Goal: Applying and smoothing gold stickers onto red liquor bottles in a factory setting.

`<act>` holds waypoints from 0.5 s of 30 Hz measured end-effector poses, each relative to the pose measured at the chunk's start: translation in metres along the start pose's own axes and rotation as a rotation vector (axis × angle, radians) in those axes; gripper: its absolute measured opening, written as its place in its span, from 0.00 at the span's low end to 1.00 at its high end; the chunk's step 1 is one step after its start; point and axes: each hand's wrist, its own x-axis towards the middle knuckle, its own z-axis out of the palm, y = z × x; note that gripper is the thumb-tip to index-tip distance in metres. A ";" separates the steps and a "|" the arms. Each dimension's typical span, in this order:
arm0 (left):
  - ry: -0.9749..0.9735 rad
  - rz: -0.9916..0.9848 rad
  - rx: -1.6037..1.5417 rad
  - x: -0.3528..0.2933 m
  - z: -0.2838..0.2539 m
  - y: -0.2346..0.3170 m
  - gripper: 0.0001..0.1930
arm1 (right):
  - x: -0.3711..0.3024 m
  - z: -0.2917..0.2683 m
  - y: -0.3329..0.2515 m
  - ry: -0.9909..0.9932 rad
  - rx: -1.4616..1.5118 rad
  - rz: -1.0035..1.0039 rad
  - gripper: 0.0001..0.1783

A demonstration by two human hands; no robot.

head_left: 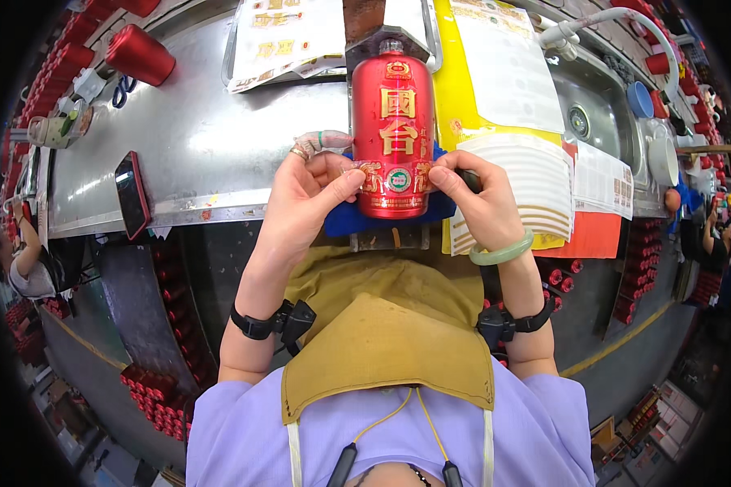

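A red bottle (391, 93) with gold lettering lies in front of me, neck pointing away, on a blue cloth (341, 219). Across its lower part stretches a clear decal strip (398, 179) with gold characters and a round green emblem. My left hand (313, 187) pinches the strip's left end between thumb and fingers; tape wraps its raised index finger. At the other end, my right hand (486, 199) closes thumb and fingers on the strip beside the bottle's right side. A small dark object (469, 180) shows by the right fingers; its kind is unclear.
Printed decal sheets (280, 40) lie on a tray at the back left. Curved white strips (516, 191) and a yellow sheet (455, 81) lie to the right, before a sink (581, 118). A phone (131, 195), scissors (123, 91) and red cup-shaped container (140, 54) are left.
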 end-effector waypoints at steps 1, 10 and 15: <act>0.000 0.000 0.001 0.000 0.000 0.000 0.25 | 0.000 0.000 0.000 0.008 -0.001 0.003 0.11; -0.006 0.006 -0.008 0.000 -0.001 -0.001 0.25 | 0.000 0.000 0.001 0.005 0.005 -0.012 0.11; -0.002 0.009 -0.014 0.000 0.000 -0.001 0.24 | 0.000 0.001 0.001 0.011 0.024 -0.012 0.11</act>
